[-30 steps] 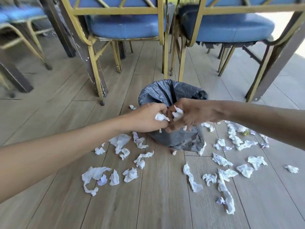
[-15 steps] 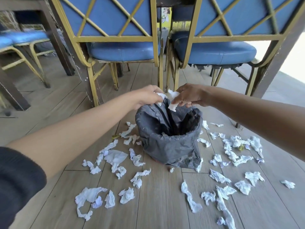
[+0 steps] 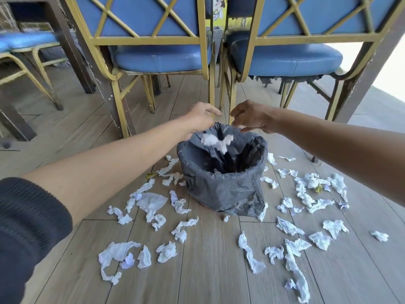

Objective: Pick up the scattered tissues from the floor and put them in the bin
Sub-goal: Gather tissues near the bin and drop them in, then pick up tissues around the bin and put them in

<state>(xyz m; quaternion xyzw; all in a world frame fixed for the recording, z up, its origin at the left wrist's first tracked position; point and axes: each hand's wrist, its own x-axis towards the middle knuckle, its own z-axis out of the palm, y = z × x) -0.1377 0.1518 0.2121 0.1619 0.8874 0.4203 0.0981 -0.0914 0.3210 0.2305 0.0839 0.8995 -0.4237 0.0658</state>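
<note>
while both hands hover open, left hand (image 3: 200,119), right hand (image 3: 252,117), tissues (image 3: 217,142) below, over bin (image 3: 221,189)

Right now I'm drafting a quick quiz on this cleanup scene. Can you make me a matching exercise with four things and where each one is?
Things:
1. falling tissues
2. bin
3. left hand
4. blue chairs

Places or states:
A. behind the bin, seats facing away
B. open above the bin's rim, on the left side
C. in mid-air over the bin's mouth
D. standing on the wooden floor, lined with a dark bag

Pairs: 1-C, 2-D, 3-B, 4-A
</note>
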